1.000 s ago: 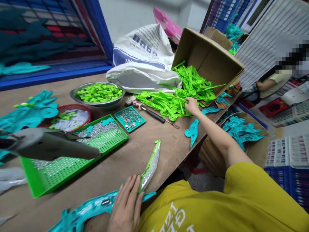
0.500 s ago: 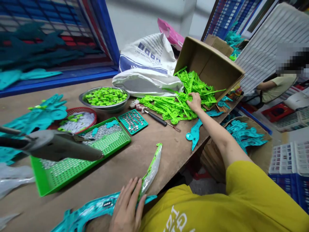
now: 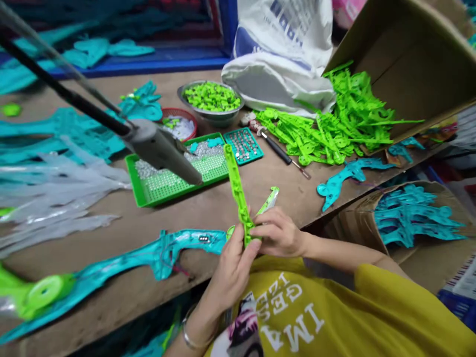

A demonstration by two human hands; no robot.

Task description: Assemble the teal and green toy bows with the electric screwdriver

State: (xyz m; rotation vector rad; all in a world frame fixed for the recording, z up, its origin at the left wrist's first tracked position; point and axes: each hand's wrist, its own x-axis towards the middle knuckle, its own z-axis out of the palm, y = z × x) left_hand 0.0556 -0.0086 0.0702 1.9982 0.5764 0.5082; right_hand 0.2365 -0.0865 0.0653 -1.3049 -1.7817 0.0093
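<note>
A long, narrow bright green plastic part [image 3: 236, 186] stands tilted upward between my hands over the table's front edge. My left hand [image 3: 232, 265], with a bangle at the wrist, pinches its lower end between thumb and fingers. From the other side, my right hand [image 3: 280, 232] has its fingers closed at the same end. Just behind the right hand lies another green part with a clear strip [image 3: 270, 199], partly covered by it. To the left, a long teal plastic part [image 3: 159, 253] lies open side up, with a small metal-looking insert and thin wires.
A grey tool head [image 3: 163, 151] hangs over a green perforated tray [image 3: 148, 196]. Behind are a teal tray of small discs [image 3: 247, 148], a steel bowl [image 3: 219, 116] and a screwdriver [image 3: 278, 148]. Green parts [image 3: 330, 136] spill from a tipped cardboard box [image 3: 420, 64].
My right hand has come back from the green pile to my left hand, and a green plastic part is now held between them. My left hand has lifted off the table parts. The view has shifted.
</note>
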